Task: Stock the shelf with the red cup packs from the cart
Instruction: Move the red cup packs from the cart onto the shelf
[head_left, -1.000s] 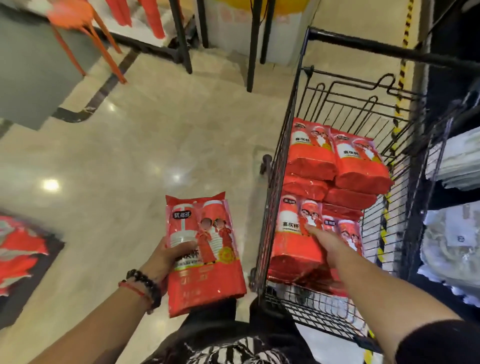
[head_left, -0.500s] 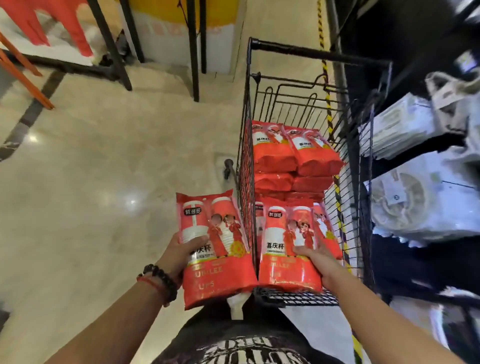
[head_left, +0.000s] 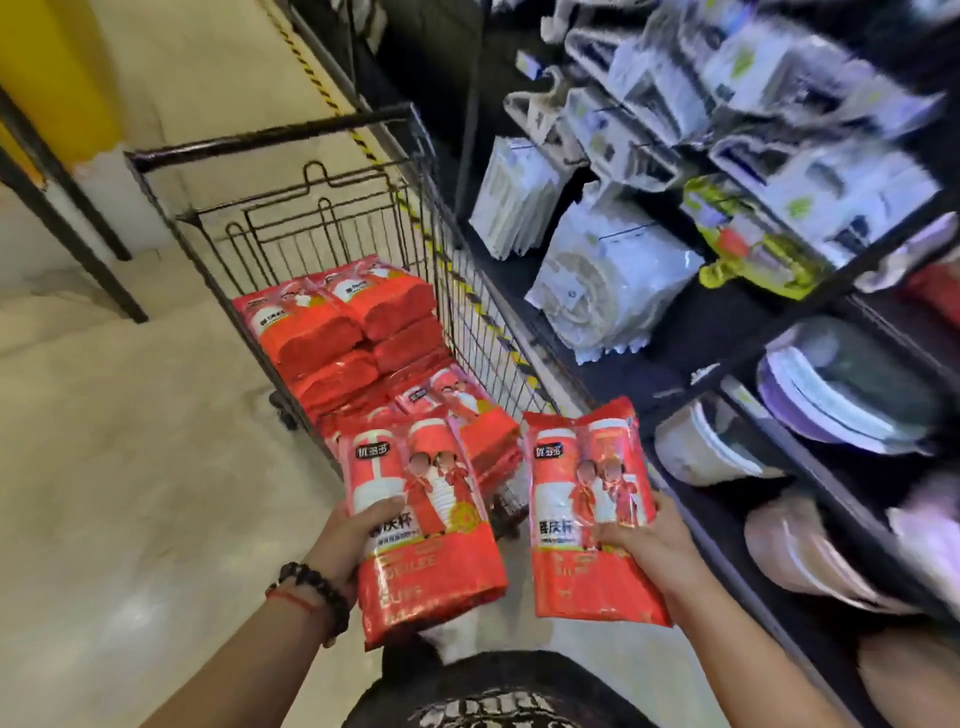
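Left hand (head_left: 349, 540) grips one red cup pack (head_left: 423, 525) with its thumb curled over the face, right hand (head_left: 647, 545) grips a second pack (head_left: 589, 512), both clear of the cart (head_left: 270, 140), more packs (head_left: 332, 322) stacked at its far end, shelf (head_left: 779, 322) goods probably plates, blurred.

Both arms out, both hands full

Left hand (head_left: 349, 540) and right hand (head_left: 647, 545) reach forward side by side, each grip curled round a red pack.

Both held red cup packs, left pack (head_left: 423, 519) and right pack (head_left: 589, 509), read 喜庆杯; the left pack adds "JUBILEE"
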